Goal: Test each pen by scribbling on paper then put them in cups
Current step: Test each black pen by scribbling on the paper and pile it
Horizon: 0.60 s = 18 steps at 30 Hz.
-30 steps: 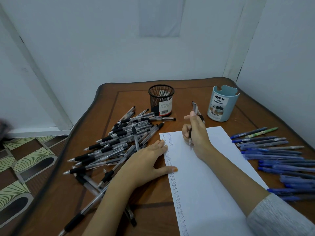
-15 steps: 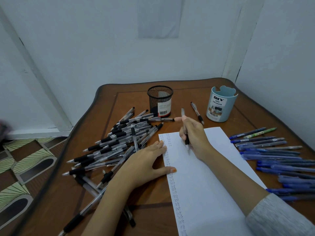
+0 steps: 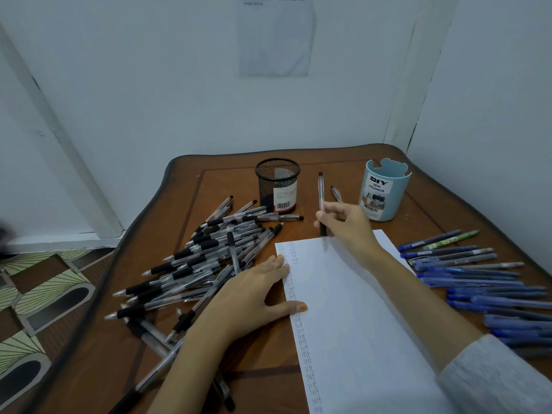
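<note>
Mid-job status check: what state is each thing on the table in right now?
paper: "test" column down left side.
right hand: grips black pen, upright, tip at paper's far edge.
left hand: flat, pressing paper's left edge.
mesh cup: upright, no pens seen.
blue cup: upright, inside hidden.
black pens: piled left.
blue pens: lying right.

Brown wooden table point(image 3: 215, 180) with scalloped edge and inlaid border stands in a corner of pale walls point(image 3: 149, 85), a printed sheet point(image 3: 276, 37) fixed to the rear wall, a white slanted frame point(image 3: 64, 150) at left, green-and-brown patterned floor point(image 3: 44, 282) below, lighting dim and even.
</note>
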{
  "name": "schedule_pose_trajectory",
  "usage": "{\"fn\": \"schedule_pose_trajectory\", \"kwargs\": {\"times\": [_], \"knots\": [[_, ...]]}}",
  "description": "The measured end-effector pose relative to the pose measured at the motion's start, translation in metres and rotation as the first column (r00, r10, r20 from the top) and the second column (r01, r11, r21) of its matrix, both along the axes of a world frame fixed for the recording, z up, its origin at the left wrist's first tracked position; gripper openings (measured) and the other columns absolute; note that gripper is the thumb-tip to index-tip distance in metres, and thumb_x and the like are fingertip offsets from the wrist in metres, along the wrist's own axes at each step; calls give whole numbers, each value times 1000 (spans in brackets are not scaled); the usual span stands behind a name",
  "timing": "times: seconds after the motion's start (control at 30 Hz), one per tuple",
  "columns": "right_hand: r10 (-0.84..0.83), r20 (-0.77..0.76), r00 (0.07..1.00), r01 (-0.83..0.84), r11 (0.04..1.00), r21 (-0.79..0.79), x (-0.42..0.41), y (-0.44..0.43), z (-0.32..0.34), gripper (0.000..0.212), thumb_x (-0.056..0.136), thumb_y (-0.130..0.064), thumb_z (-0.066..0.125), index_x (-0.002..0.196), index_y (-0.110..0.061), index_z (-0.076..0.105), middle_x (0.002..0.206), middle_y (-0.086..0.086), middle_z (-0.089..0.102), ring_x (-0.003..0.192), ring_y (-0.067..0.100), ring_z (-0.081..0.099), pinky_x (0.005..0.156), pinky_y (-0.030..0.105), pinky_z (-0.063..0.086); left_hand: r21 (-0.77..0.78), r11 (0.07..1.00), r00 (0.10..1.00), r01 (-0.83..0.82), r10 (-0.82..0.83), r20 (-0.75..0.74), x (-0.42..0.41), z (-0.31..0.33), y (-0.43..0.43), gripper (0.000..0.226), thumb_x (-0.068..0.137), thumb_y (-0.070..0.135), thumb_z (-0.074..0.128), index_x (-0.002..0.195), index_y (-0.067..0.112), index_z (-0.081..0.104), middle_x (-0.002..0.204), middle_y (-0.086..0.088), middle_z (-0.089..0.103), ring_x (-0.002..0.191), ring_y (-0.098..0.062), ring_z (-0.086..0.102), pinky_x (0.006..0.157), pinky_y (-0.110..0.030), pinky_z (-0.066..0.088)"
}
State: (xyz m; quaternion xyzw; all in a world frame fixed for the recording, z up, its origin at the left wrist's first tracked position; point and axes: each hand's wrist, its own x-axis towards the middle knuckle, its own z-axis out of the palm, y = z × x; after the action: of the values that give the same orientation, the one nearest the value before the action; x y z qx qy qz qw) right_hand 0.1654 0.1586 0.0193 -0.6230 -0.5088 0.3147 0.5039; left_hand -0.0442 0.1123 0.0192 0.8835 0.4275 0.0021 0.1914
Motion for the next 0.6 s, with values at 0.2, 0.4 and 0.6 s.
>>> {"fn": "schedule_pose_trajectory", "kwargs": {"times": [0.2, 0.4, 0.6], "knots": [[-177, 362, 915, 194, 981, -10, 14, 35, 4, 35, 86, -11, 70, 119, 0, 64, 102, 14, 70, 88, 20, 63, 88, 33, 52, -14, 1000, 1000, -4, 4, -2, 0, 0, 1, 82, 85, 67, 46, 152, 30, 17, 159, 15, 5, 145, 0, 5, 117, -27, 14], [-167, 615, 770, 237, 971, -33, 17, 59, -10, 27, 88, -13, 67, 113, -2, 68, 114, 14, 67, 101, 25, 64, 87, 33, 53, -17, 1000, 1000, -6, 6, 15, 0, -3, 1, 83, 85, 67, 46, 152, 29, 16, 159, 15, 6, 144, 1, 4, 117, -26, 13], [-122, 757, 642, 236, 971, -44, 12, 60, -13, 28, 95, -17, 58, 118, -2, 64, 137, 16, 49, 118, 28, 52, 92, 33, 47, -8, 1000, 1000, -4, 5, 16, -1, -4, 2, 83, 85, 67, 46, 152, 29, 15, 159, 15, 5, 144, 2, 3, 116, -25, 12]]}}
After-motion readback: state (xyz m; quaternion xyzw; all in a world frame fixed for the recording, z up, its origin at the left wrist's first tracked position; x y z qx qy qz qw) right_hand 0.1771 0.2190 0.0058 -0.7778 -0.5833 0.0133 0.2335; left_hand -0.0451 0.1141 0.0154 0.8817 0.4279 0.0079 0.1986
